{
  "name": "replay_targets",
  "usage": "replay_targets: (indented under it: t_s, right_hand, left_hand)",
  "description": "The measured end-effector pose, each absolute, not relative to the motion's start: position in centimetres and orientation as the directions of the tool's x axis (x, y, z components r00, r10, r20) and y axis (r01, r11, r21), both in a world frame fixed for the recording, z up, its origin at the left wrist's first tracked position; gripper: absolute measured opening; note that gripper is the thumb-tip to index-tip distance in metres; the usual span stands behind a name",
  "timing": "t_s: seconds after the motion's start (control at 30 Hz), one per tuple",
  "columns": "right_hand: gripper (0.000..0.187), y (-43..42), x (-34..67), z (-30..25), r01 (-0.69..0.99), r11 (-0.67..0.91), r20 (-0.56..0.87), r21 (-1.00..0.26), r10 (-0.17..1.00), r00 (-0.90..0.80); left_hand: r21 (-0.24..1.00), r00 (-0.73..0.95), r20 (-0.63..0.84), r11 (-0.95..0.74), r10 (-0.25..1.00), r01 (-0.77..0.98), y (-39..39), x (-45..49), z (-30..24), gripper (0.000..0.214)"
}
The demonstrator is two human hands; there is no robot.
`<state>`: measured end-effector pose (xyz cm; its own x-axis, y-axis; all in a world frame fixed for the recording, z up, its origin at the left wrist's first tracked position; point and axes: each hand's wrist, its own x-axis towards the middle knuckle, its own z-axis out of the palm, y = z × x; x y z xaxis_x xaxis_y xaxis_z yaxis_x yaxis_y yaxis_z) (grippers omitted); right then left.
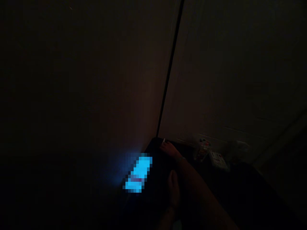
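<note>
The scene is almost fully dark. A glowing blue screen (138,172), blurred into blocks, shines at the lower middle beside a dark surface (155,159). My right hand (170,149) reaches forward along that surface, its forearm coming from the lower right. A small white thing (163,140) shows at its fingertips; whether the fingers grip it is unclear. Closer to me a dim shape that looks like my left hand (174,189) rises from the bottom edge, just right of the screen. Its fingers are too dark to read. Neither hand visibly touches the screen.
Two pale walls meet at a dark vertical seam (169,73) behind the surface. To the right lie a white remote-like object (218,160) and a small cluttered item with red marks (203,147). Everything else is lost in darkness.
</note>
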<state>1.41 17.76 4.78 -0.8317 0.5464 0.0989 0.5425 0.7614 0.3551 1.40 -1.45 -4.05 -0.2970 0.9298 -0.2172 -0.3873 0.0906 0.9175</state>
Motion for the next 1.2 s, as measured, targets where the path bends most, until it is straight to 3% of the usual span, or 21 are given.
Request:
replay_targets:
  t_s: [0.07, 0.17, 0.23, 0.3, 0.37, 0.47, 0.57, 0.63, 0.77, 0.97, 1.2]
  right_hand:
    - [0.031, 17.1, 2.6, 5.0, 0.538, 0.787, 0.143, 0.302, 0.520, -0.842]
    - [0.029, 14.7, 4.7, 5.9, 0.659, 0.744, 0.327, 0.113, 0.598, -0.731]
    - [0.026, 12.1, 6.3, 6.6, 0.742, 0.659, 0.522, -0.124, 0.679, -0.516]
    - [0.028, 8.8, 7.9, 6.9, 0.700, 0.578, 0.661, -0.421, 0.723, -0.200]
    - [0.031, 5.3, 9.4, 6.8, 0.519, 0.519, 0.649, -0.680, 0.755, 0.095]
    - [0.035, 1.0, 11.1, 5.3, 0.193, 0.381, 0.427, -0.904, 0.835, 0.347]
    - [0.037, -1.4, 11.7, 2.8, -0.028, 0.258, 0.227, -0.966, 0.891, 0.394]
    - [0.037, -2.0, 11.7, 1.3, -0.099, 0.228, 0.175, -0.969, 0.909, 0.378]
    - [0.033, -1.9, 11.4, -0.1, -0.096, 0.231, 0.186, -0.968, 0.922, 0.339]
    - [0.040, -1.5, 10.9, 0.5, -0.096, 0.285, 0.239, -0.954, 0.913, 0.329]
    - [0.044, -0.3, 10.9, -0.1, -0.304, 0.241, 0.122, -0.922, 0.924, 0.361]
  left_hand:
    - [0.925, -0.303, -0.203, 0.081, 0.931, -0.372, -1.3, 1.5, -4.0, 0.052]
    - [0.930, -0.298, -0.195, 0.079, 0.935, -0.360, -0.9, 1.7, -3.2, 0.047]
    - [0.936, -0.311, -0.171, 0.055, 0.935, -0.347, -0.8, 1.7, -2.3, 0.045]
    - [0.958, -0.318, -0.076, -0.020, 0.945, -0.286, -0.9, 1.5, -1.2, 0.044]
    - [0.976, -0.316, 0.008, -0.076, 0.949, -0.204, -1.1, 1.1, -0.2, 0.046]
    - [0.979, -0.314, 0.082, -0.137, 0.946, -0.154, -1.4, 0.6, 0.7, 0.045]
    - [0.982, -0.274, 0.159, -0.181, 0.949, -0.060, -1.3, 0.3, 1.0, 0.043]
    - [0.978, -0.248, 0.207, -0.210, 0.946, 0.015, -1.0, 0.1, 0.8, 0.038]
    - [0.973, -0.295, 0.227, -0.204, 0.928, 0.106, 0.1, -0.5, 0.4, 0.035]
    - [0.973, -0.331, 0.222, -0.228, 0.917, 0.022, 1.6, -1.1, 0.0, 0.038]
    - [0.954, -0.216, 0.292, -0.301, 0.932, -0.007, 2.2, -1.5, -0.7, 0.039]
